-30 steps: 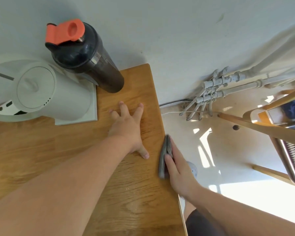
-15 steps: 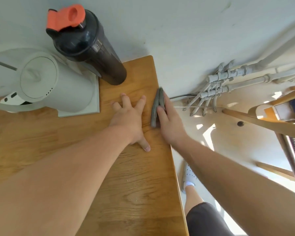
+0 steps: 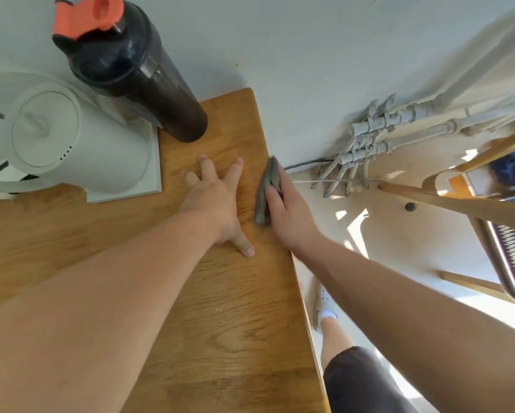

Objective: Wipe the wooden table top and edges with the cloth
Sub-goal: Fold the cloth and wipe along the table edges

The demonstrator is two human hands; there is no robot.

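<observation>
Right hand [image 3: 292, 213] has the grey cloth [image 3: 266, 193] pinned against the right edge of the wooden surface [image 3: 229, 317]. The fingers [image 3: 272, 198] lie flat over the cloth and press it sideways into the edge, not curled into a fist. The cloth is folded thin, with its long axis along the edge, near to far, and it sits directly left of our right palm, between hand and wood. Left hand [image 3: 217, 201] lies splayed, palm down, on the surface just left of the cloth. Its fingers are wide and it holds nothing, so we read it as a brace. The right hand is the nearer one to the cloth.

Far along the edge from the cloth we see a short stretch up to the corner at the wall; a much longer stretch runs toward us. We judge the next stroke slides along that edge line. A dark shaker bottle [image 3: 140, 76] and a white kettle [image 3: 62, 144] stand far left, well clear of the edge.
</observation>
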